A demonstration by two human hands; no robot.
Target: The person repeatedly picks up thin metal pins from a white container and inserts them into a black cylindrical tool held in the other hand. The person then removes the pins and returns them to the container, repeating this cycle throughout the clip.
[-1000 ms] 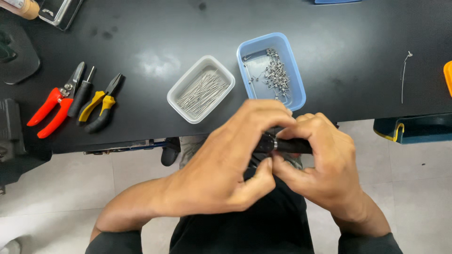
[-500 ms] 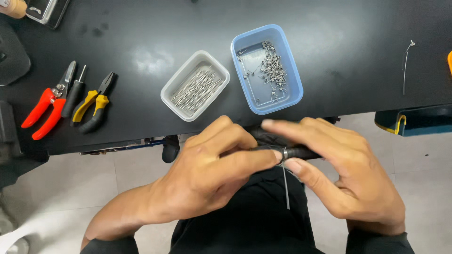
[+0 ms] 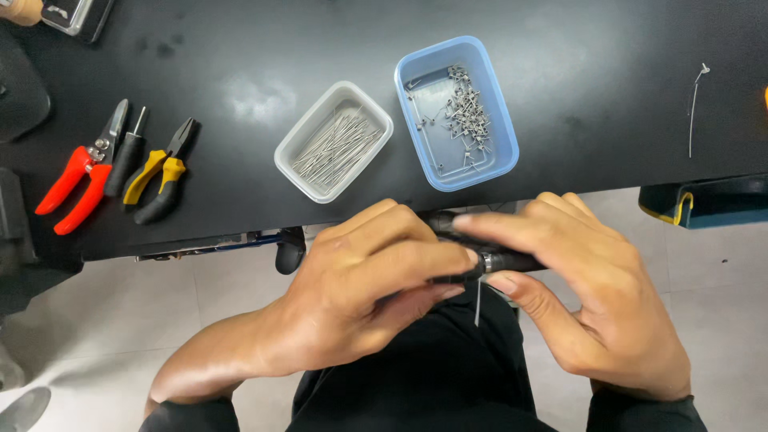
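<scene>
- black table: spans the top of the view; the work itself is held off its near edge, above the person's lap.
- left hand: curled shut around the near end of a dark handled tool, fingers wrapped over it; only part of the tool shows between the hands.
- right hand: fingers laid along the top of the same tool, thumb pressed up from beneath, so the grip is closed on it.
- blue tray: on the table just beyond the hands, holding a loose heap of small bent wire pieces; judged as the finished lot, covering only part of the floor.
- white tray: beside the blue one, to its left, holding a good stock of straight pins; judged as work left to do.
- red cutters, a dark slim tool and yellow pliers: lying side by side at the table's left, well apart from the hands, untouched.
- single wire: lies alone at the table's far right.
- pin: hangs straight down from the tool's metal tip between the hands; its lower part is straight, so this piece is judged mid-process, not yet ready for the blue tray.
</scene>
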